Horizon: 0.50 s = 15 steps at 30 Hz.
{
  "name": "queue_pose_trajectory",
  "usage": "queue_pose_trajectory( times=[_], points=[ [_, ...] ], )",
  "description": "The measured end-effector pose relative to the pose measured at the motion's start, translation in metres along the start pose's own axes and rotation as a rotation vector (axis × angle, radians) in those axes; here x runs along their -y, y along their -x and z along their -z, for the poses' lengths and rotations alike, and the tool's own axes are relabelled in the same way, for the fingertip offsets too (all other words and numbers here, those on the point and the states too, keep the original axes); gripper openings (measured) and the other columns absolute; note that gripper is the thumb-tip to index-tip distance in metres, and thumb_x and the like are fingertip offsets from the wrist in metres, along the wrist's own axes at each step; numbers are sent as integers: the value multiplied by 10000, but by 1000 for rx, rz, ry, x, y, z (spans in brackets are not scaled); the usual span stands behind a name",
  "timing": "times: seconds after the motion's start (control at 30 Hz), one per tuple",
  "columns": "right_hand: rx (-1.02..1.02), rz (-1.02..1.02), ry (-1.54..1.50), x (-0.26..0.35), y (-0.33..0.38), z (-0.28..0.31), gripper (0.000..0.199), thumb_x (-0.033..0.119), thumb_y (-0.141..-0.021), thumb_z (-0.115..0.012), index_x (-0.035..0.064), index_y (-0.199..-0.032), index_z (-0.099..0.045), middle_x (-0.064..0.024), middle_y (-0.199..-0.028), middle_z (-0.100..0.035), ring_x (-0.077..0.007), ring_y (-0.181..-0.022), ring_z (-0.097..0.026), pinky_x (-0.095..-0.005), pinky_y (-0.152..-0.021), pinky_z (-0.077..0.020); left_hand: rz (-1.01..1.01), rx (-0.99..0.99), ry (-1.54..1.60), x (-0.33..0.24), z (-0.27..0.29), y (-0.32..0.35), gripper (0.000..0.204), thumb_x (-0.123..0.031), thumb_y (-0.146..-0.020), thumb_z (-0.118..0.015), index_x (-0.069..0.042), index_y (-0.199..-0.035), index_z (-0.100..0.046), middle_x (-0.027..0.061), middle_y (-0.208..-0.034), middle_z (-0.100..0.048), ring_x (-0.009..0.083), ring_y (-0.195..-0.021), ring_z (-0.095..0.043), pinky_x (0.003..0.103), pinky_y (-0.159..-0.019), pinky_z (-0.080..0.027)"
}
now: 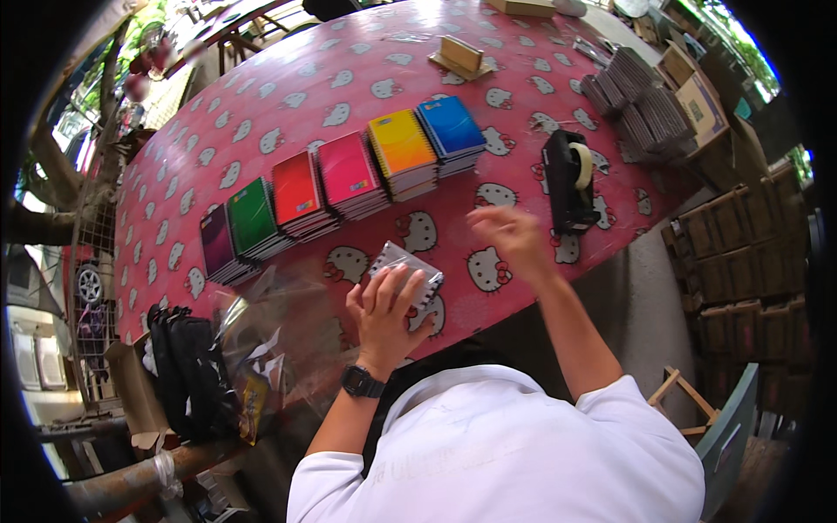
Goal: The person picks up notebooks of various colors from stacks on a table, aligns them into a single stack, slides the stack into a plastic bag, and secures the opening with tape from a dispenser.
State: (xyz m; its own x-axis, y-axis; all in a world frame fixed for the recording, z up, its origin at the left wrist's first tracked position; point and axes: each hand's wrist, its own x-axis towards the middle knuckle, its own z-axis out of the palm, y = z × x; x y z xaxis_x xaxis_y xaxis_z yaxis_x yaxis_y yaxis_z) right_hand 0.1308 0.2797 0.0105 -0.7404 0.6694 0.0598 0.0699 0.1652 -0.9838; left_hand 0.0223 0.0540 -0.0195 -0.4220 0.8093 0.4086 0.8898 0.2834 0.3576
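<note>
Grasping a small spiral-bound pad with a glossy, pale grey cover (403, 261), the person's left hand (385, 315) lays its fingers across the top and spreads its thumb by the lower right side. The pad sits near the front edge of the counter (305, 87), whose pink covering is printed with white cat faces. A black wristwatch (356, 381) circles the left wrist. The right hand (513, 240) is raised over the counter, to the right of the pad and apart from it, with fingers partly curled; it is blurred, so I cannot tell whether anything thin is pinched between the fingertips.

Beyond both hands, spiral notebooks stand in a slanting row of stacks: from left to right, a dark purple stack (221, 241), a green stack (256, 214), a red stack (299, 186), a pink stack (350, 167), a yellow stack (402, 146) and a blue stack (452, 127). Right of the raised hand is a black tape dispenser (561, 196) with a pale yellow roll. Stacks of grey pads (658, 122) lie farther right. Crumpled clear plastic (270, 318) spreads to the left of the left hand, beside a black fabric bag (189, 366).
</note>
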Motion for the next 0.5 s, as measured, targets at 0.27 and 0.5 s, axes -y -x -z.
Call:
queue_pose_trajectory(
  times=[0.27,0.5],
  points=[
    [-688,-418,458,-112,-8,216,284,287,-798,-695,19,-891,-698,-105,-807,-670,-194,-875,-623,-321,-811,-454,-17,9,56,-11,-9,-10,725,-341,-612,-748,-294,-1293,-502,12,-1420,-382,204,-1297,-333,479,-1033,-173],
    [-638,-115,180,-99,31,174,124,155,-855,-645,41,-904,-647,-29,-739,-603,-111,-698,-565,-242,-644,-429,11,24,17,-5,2,-5,736,-326,-600,-756,-276,-1290,-504,27,-1409,-387,231,-1294,-334,505,-1033,-160]
  ],
)
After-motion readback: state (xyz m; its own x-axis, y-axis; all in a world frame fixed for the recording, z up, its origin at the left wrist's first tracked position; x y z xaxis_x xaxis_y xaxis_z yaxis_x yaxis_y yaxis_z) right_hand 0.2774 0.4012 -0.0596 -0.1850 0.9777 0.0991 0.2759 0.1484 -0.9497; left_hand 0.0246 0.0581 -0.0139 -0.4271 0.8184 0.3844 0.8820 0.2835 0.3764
